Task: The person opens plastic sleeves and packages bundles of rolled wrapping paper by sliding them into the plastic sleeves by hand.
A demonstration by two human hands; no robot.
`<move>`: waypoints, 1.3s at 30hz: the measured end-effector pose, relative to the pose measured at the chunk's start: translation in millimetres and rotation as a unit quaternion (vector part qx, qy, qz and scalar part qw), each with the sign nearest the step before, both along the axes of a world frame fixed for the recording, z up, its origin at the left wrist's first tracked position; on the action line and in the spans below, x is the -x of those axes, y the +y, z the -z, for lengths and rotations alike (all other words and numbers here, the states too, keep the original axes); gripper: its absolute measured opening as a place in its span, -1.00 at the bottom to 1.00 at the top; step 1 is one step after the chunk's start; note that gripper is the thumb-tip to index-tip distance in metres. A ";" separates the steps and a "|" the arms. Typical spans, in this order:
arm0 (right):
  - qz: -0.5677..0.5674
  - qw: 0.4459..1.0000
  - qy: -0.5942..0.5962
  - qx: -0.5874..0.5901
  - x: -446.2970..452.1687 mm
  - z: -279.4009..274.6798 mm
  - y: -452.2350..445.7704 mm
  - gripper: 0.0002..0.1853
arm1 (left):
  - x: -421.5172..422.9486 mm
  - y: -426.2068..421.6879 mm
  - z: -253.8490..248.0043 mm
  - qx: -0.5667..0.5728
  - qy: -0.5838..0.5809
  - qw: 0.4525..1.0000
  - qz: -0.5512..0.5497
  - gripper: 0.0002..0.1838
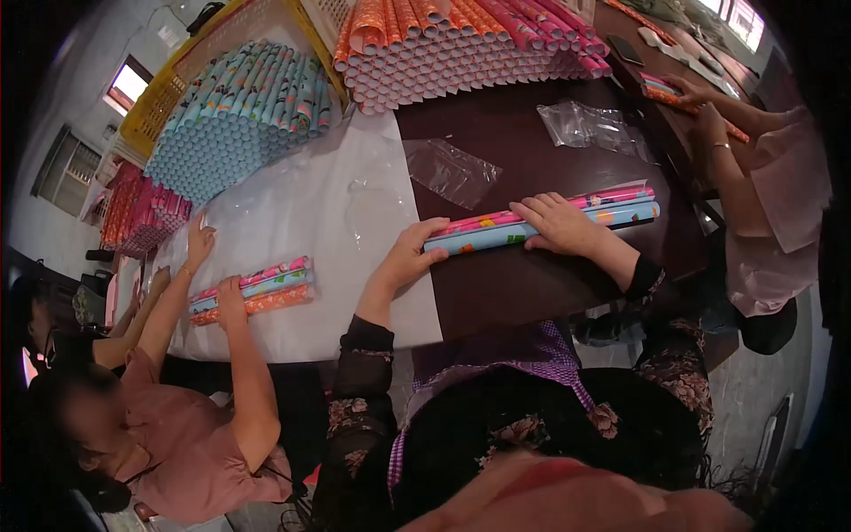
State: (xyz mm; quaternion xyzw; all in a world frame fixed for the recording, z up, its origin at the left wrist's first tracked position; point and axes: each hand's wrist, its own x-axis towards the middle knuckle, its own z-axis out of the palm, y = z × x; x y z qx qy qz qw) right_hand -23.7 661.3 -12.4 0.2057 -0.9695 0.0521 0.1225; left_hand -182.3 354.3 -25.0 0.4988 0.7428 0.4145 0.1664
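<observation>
In front of me on the dark brown tabletop lies a bundle of wrapping paper rolls: a pink patterned roll (pixel 612 196) and a light blue roll (pixel 483 240) side by side. My left hand (pixel 410 255) grips their left end, thumb on the near side and fingers on the far side. Farther along, my right hand (pixel 565 229) is curved over the rolls, thumb at the near edge. Whether an orange roll lies beneath them is hidden. Just beyond the rolls lies a clear plastic sleeve (pixel 454 173).
Large stacks of orange and pink rolls (pixel 461 62) and blue rolls (pixel 222 146) stand at the back, near a yellow crate (pixel 164 115). More clear sleeves (pixel 589 127) lie at right. A left co-worker handles a bagged bundle (pixel 266 288); a right co-worker's hands hold rolls (pixel 683 96).
</observation>
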 end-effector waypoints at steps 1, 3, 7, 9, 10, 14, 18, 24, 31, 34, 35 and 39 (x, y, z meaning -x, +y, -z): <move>-0.002 1.000 0.007 0.000 -0.1 -0.4 -0.5 -0.22 | 0.1 -0.4 1.1 -0.004 0.005 1.000 0.000 -0.41; 0.002 1.000 -0.007 -0.006 -0.7 -3.3 -2.3 -0.22 | 0.8 -0.4 4.0 -0.009 0.009 1.000 -0.002 -0.41; 0.010 1.000 -0.026 -0.012 -0.5 -6.2 -2.4 -0.22 | 3.8 1.0 5.1 -0.017 -0.002 1.000 0.012 -0.41; 0.007 0.999 -0.038 -0.003 0.5 -7.2 -0.7 -0.23 | 2.7 0.9 5.3 -0.013 -0.007 1.000 0.011 -0.41; 0.003 0.999 -0.050 0.007 1.2 -6.4 0.9 -0.25 | 2.0 0.4 6.6 -0.006 -0.002 1.000 0.001 -0.40; -0.020 0.990 -0.061 0.127 20.9 -19.4 18.3 -0.36 | -1.1 -0.5 0.9 -0.011 0.011 1.000 -0.004 -0.37; 0.028 0.961 0.036 0.271 66.1 -52.6 41.9 -0.56 | -4.5 -0.1 -1.5 -0.009 -0.018 1.000 -0.012 -0.36; 0.179 0.890 0.131 0.399 189.6 -84.5 120.1 -0.65 | -6.2 0.0 -9.1 0.014 -0.021 0.999 -0.022 -0.37; 0.333 0.883 0.248 0.219 316.2 -108.8 158.9 -0.60 | -1.5 0.8 -3.4 0.010 0.002 1.000 -0.018 -0.39; 0.418 0.879 0.114 0.199 354.7 -114.6 160.4 -0.71 | -2.7 -1.1 -7.8 0.018 0.022 0.999 -0.017 -0.39; 0.447 0.883 0.044 0.140 360.2 -117.6 157.4 -0.74 | -2.1 -0.8 -8.6 0.018 0.022 0.999 -0.020 -0.39; 0.417 0.903 0.049 0.087 350.7 -114.4 158.0 -0.71 | 0.5 -1.0 -5.6 0.011 0.015 1.000 -0.008 -0.39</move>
